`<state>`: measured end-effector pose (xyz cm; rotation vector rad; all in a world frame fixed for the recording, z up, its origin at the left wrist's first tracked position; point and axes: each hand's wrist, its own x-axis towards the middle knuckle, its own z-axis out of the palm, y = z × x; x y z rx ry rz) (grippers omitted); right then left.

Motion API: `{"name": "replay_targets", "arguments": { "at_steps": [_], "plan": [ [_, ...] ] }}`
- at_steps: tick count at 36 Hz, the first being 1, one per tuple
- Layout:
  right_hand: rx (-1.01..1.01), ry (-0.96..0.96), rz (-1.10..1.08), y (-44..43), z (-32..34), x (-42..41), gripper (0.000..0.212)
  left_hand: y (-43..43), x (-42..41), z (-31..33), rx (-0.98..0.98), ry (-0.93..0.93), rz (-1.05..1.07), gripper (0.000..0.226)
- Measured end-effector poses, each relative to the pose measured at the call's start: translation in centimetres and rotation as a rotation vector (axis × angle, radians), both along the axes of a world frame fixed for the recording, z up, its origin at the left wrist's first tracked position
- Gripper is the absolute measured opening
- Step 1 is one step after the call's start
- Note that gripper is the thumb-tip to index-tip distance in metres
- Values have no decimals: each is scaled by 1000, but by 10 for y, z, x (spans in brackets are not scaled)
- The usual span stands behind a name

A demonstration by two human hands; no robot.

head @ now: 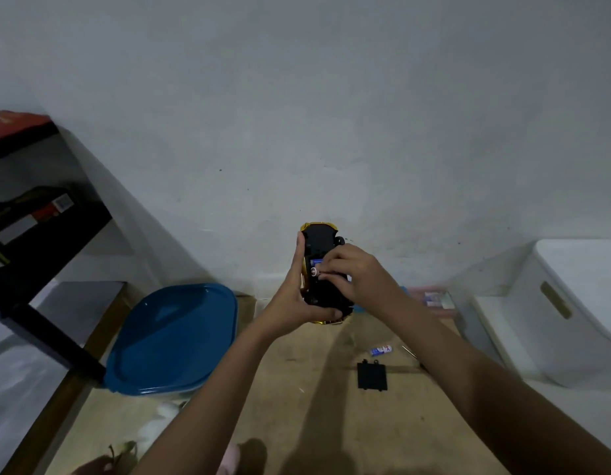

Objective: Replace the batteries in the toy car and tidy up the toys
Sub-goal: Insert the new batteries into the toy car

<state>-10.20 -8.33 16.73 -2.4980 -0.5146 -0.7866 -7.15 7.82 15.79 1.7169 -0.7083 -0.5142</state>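
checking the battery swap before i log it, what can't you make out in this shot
Head view only:
Battery bay of the toy car: mostly covered by the right hand; seated cell count unclear.
Battery pinched by that hand: polarity marks too small.
Loose cell on the floor: label blurred.
Pinkish box: partly behind the right forearm, contents unclear.

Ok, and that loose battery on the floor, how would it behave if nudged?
The battery lies on its side on the flat floor, and it looks cylindrical, so a sideways nudge would probably roll it. Its glossy wrapper may be slightly slippery to pinch. It seems rigid and small, so likely easy to lift.
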Motion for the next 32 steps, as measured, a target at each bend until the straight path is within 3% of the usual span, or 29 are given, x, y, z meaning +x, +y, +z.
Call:
{"name": "replay_targets", "arguments": {
  "at_steps": [11, 17, 27, 32],
  "plan": [
    [13, 98, 5, 4, -13, 8, 11, 4, 6, -5, 34, 10, -8, 129],
    [278, 244, -53, 2, 4, 15, 9, 7, 11, -8, -1, 2, 0, 129],
    [614, 280, -239, 7, 3, 22, 71, 4, 19, -3, -59, -28, 71, 128],
    [841, 483, -169, 7, 2, 23, 78, 3, 21, 0, -57, -67, 57, 128]
  ]
}}
